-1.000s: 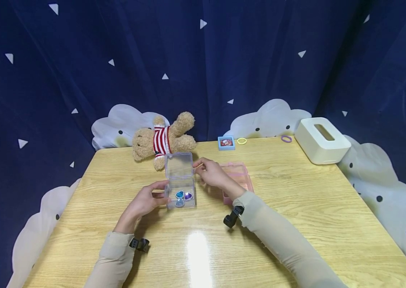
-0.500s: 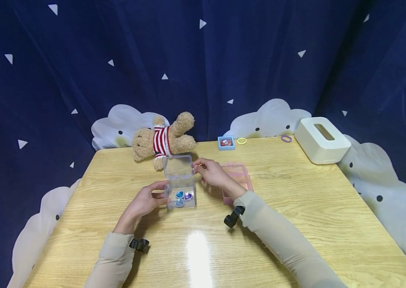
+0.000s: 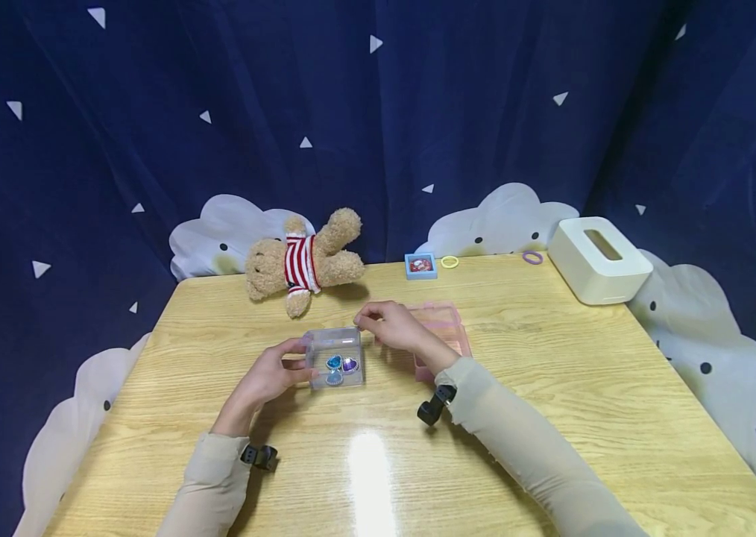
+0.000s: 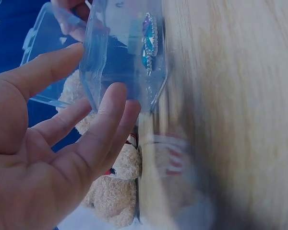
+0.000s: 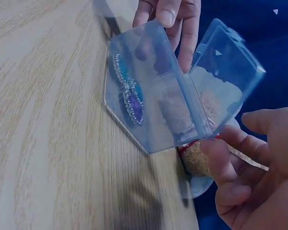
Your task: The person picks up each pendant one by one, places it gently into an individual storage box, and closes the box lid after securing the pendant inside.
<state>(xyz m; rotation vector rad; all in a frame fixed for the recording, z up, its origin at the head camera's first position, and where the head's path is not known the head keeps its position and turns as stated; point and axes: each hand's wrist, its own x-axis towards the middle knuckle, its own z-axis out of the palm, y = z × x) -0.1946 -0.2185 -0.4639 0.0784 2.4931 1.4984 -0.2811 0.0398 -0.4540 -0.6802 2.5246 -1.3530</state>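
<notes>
A small clear plastic box (image 3: 316, 379) with a hinged lid stands on the wooden table, holding several gems edged with little beads (image 3: 334, 362) in blue, purple and pale tones. My left hand (image 3: 275, 375) grips the box's left side, thumb at the front and fingers towards the back. The lid (image 5: 229, 67) stands up at the back hinge in the right wrist view. At the lid's right edge is my right hand (image 3: 391, 326); its fingertips are right at the hinge corner, thumb apart from the other fingers (image 5: 216, 153).
Partly behind my right forearm sits a pink translucent box (image 3: 441, 317). A teddy bear (image 3: 304, 261) lies at the back. A blue-framed square (image 3: 421, 266), a yellow ring (image 3: 449, 262), a purple ring (image 3: 532, 258) and a white tissue box (image 3: 599, 261) line the far edge.
The clear box's lid has swung forward from leaning back, now looking foreshortened over the box's rear. My right hand has shifted slightly nearer with it; my left hand stays on the box.
</notes>
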